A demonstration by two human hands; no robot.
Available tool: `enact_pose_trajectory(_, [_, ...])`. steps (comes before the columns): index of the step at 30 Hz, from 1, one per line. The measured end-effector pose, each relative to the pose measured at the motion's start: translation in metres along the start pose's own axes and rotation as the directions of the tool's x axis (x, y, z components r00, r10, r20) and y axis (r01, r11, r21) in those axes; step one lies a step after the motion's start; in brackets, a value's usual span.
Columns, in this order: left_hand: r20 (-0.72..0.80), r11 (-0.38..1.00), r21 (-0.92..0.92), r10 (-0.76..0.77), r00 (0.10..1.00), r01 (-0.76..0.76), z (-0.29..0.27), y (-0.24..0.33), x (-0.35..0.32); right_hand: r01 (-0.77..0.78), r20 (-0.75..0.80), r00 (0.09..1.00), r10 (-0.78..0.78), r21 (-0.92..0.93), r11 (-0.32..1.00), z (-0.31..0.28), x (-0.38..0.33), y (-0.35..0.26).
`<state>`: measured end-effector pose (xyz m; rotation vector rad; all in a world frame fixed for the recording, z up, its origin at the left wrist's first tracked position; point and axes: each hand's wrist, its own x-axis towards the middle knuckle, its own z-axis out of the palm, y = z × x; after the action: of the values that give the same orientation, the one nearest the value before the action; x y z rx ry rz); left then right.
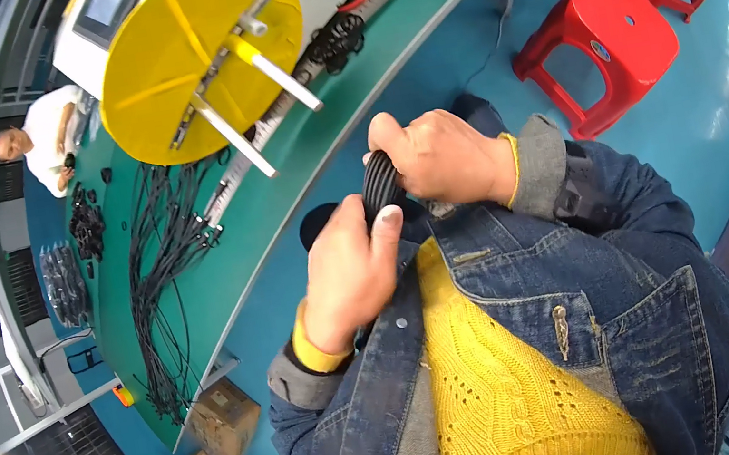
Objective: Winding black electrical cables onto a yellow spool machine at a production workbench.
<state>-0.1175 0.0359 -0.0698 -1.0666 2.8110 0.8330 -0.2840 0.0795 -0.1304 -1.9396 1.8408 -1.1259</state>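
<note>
While both hands meet at the centre of the frame, the head view shows a coiled bundle of black cable (381, 184) held between them, just in front of the person's denim jacket (587, 287) and yellow knitted sweater (505, 377). The left hand (354, 268) is closed round the lower part of the coil, thumb pressed flat against its side; the right hand (440, 157) is curled over the top, fingers wrapped round the loops. To do this step well, judging from the grip, the loops should be kept stacked and even, the left thumb pinning them while the right hand works round the bundle, so that no turn slips loose.

Toward the upper left lies a green workbench (280, 184) bearing a yellow reel disc (191, 54) with white spokes, a ruler strip (271, 132) along the bench, and loose black cables (161, 281) draped over its near edge. Red plastic stools (611, 32) stand on the blue floor at upper right; cardboard boxes (222, 415) sit at lower left. Another person in a white top (50, 135) appears at the far left.

The right hand's fingertips, the cable ends and any tie or fastener are hidden behind the hands; the coil's far side cannot be made out.
</note>
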Motion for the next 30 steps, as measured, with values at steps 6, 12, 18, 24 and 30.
enact_pose_trajectory(6, [0.134,0.400,-0.904,-0.066,0.989,0.150,0.023,-0.018,0.030,0.122,0.015,0.992,-0.127,0.188,0.975,0.047,-0.005,0.024])
enact_pose_trajectory(12, [0.539,0.323,-0.811,0.090,0.838,0.487,0.030,-0.041,0.041,-0.080,0.285,0.958,-0.045,0.411,0.908,0.043,-0.011,0.030])
enact_pose_trajectory(18, [0.773,0.519,-0.584,0.118,0.624,0.624,0.044,-0.060,0.046,0.334,0.344,0.890,-0.300,-0.044,0.941,0.049,-0.019,0.028])
enact_pose_trajectory(24, [0.594,0.695,-0.585,0.016,0.805,0.418,0.045,-0.054,0.041,0.162,0.067,0.979,-0.191,0.305,0.938,0.063,-0.015,0.037])
enact_pose_trajectory(30, [0.800,0.321,-0.576,0.035,0.599,0.752,0.042,-0.070,0.053,-0.222,0.301,0.948,0.103,0.392,0.893,0.082,-0.017,0.043])
